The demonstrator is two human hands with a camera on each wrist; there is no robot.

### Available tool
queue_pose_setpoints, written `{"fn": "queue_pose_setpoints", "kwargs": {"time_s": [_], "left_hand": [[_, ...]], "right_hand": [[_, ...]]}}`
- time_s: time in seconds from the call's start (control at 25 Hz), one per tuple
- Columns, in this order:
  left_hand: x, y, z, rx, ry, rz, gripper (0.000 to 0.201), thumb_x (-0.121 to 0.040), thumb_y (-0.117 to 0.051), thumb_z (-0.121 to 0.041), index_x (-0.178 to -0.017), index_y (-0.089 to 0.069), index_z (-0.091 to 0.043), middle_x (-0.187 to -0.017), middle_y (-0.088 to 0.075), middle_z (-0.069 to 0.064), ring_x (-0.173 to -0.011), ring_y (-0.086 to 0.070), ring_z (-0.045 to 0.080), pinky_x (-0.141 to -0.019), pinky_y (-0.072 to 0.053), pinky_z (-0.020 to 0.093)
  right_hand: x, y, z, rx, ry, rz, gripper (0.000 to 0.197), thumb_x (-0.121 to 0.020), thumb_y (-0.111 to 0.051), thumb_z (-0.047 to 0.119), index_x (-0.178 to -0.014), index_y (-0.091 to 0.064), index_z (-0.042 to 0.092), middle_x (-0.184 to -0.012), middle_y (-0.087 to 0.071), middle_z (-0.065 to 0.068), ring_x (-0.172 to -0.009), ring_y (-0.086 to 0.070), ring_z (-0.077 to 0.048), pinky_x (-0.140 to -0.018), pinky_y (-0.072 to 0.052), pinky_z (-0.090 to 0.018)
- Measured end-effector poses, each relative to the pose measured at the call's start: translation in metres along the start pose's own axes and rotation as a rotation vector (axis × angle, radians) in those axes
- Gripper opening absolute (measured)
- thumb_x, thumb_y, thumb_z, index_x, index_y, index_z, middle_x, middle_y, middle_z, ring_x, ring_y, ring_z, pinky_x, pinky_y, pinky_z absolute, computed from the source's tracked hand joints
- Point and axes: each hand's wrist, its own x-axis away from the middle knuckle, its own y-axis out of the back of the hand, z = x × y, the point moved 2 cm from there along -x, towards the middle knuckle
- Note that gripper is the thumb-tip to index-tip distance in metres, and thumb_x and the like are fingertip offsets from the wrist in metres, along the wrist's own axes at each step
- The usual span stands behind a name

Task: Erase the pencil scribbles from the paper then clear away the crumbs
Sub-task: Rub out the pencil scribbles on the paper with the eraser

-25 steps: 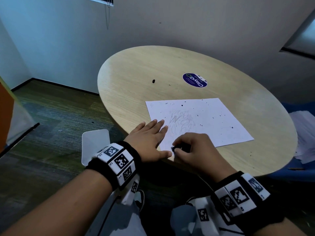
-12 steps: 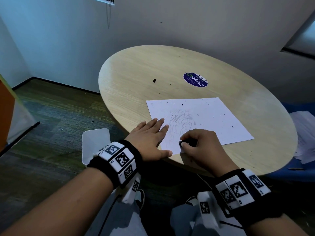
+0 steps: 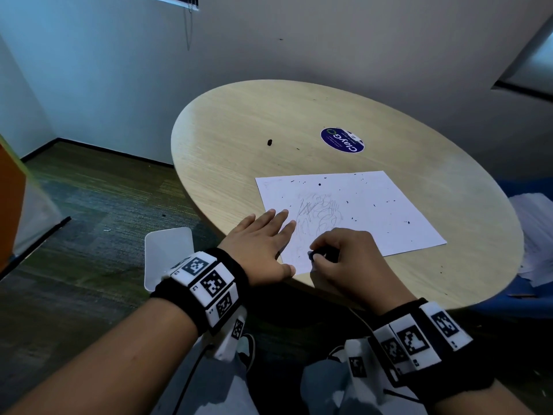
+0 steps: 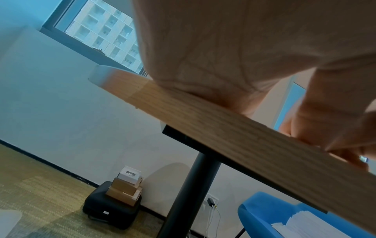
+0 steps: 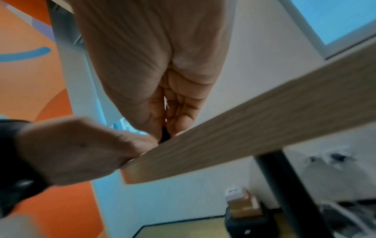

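A white sheet of paper (image 3: 368, 205) lies on the round wooden table (image 3: 239, 124), with grey pencil scribbles (image 3: 318, 212) near its left middle and dark eraser crumbs (image 3: 389, 201) scattered over it. My left hand (image 3: 263, 241) lies flat with straight fingers on the paper's near-left corner. My right hand (image 3: 338, 256) pinches a small dark eraser (image 3: 317, 255) and holds it on the paper just below the scribbles. In the right wrist view the eraser (image 5: 164, 135) shows as a dark sliver between the fingers (image 5: 183, 119) at the table edge (image 5: 244, 128).
A blue round sticker (image 3: 342, 140) and a dark speck (image 3: 269, 142) sit on the far part of the table. A blue chair with stacked papers (image 3: 535, 235) stands at the right. Boxes on a black case (image 4: 120, 198) stand by the wall under the table.
My right hand with the eraser moved up the paper toward the scribbles, then back slightly toward the near edge. The left hand stayed flat on the paper.
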Motion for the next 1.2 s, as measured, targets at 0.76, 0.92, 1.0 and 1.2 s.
{"fn": "queue_pose_setpoints", "kwargs": {"time_s": [0.76,0.92,1.0,1.2], "left_hand": [[0.001,0.002,-0.001,-0.011,-0.005,0.001,0.085,-0.095,-0.042,-0.059,-0.158,0.006,-0.028,-0.164,0.019,-0.006,-0.149,0.019,0.01,-0.122,0.009,0.038],[0.001,0.002,-0.001,-0.013,0.001,0.001,0.085,-0.095,-0.042,-0.059,-0.158,0.005,-0.028,-0.164,0.019,-0.007,-0.15,0.018,0.01,-0.122,0.01,0.037],[0.001,0.002,-0.002,-0.014,-0.001,0.0,0.085,-0.095,-0.042,-0.058,-0.158,0.005,-0.028,-0.164,0.019,-0.007,-0.15,0.018,0.011,-0.122,0.01,0.037],[0.002,0.002,-0.001,-0.004,0.001,-0.001,0.084,-0.095,-0.042,-0.058,-0.158,0.005,-0.028,-0.164,0.019,-0.007,-0.15,0.018,0.01,-0.122,0.01,0.037]], "right_hand": [[0.001,-0.008,0.006,-0.049,0.002,0.001,0.012,-0.079,-0.067,0.012,-0.086,-0.076,0.017,-0.081,-0.07,0.006,-0.073,-0.063,-0.003,-0.07,-0.048,-0.015],[0.002,-0.007,0.004,-0.072,0.002,0.014,0.012,-0.079,-0.068,0.012,-0.085,-0.076,0.018,-0.079,-0.071,0.008,-0.074,-0.064,-0.002,-0.069,-0.047,-0.011],[-0.002,0.001,-0.005,-0.064,-0.046,-0.047,0.012,-0.079,-0.068,0.011,-0.085,-0.076,0.017,-0.081,-0.072,0.007,-0.075,-0.064,-0.002,-0.072,-0.048,-0.014],[0.007,-0.015,0.016,-0.067,0.067,0.052,0.011,-0.078,-0.068,0.013,-0.085,-0.075,0.018,-0.079,-0.07,0.008,-0.073,-0.063,-0.001,-0.068,-0.046,-0.011]]}}
